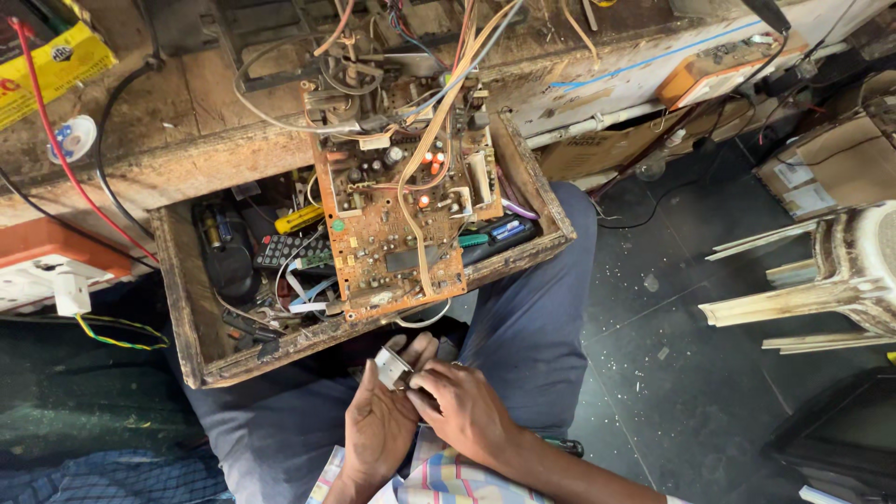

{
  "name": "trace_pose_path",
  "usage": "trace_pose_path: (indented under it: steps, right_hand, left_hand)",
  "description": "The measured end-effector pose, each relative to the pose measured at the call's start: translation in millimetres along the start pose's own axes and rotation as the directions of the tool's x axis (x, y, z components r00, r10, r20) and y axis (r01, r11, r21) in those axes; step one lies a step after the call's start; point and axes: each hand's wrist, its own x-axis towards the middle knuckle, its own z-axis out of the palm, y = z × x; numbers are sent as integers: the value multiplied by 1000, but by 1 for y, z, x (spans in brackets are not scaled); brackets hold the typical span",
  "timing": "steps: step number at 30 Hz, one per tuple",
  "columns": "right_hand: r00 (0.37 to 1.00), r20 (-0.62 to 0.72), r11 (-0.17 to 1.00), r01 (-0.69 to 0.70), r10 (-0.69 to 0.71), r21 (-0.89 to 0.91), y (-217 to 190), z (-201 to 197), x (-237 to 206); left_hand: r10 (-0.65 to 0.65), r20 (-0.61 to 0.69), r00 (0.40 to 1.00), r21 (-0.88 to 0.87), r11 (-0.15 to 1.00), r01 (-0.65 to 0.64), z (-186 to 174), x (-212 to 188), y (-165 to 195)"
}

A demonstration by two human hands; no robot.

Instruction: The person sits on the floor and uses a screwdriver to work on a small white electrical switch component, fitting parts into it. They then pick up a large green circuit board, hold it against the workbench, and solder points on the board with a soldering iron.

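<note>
A small silvery metal part (392, 367) sits between both hands above my lap. My left hand (378, 425) cups it from below with the thumb and fingers around it. My right hand (462, 406) lies over the left one, fingertips pressed at the part's lower edge. Just beyond the hands, an orange-brown circuit board (387, 224) with many components and tan wires leans over the front edge of an open wooden drawer (182, 308).
The drawer holds a black remote control (294, 250), a yellow-handled tool (299, 219), batteries and loose wires. A cluttered wooden bench (187, 103) lies behind. A white plastic stool (821, 280) stands at right on the dark tiled floor (672, 355), near cardboard boxes (831, 168).
</note>
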Motion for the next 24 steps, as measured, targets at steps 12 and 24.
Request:
trace_pose_path:
  steps: [12, 24]
  right_hand:
    - [989, 114, 965, 65, -97, 255, -29, -37, 15]
    - [859, -416, 955, 256, -296, -152, 144, -334, 200]
  left_hand:
    - [-91, -263, 961, -3, 996, 94, -29, 15, -8]
    - [-34, -210, 977, 177, 981, 72, -65, 26, -18]
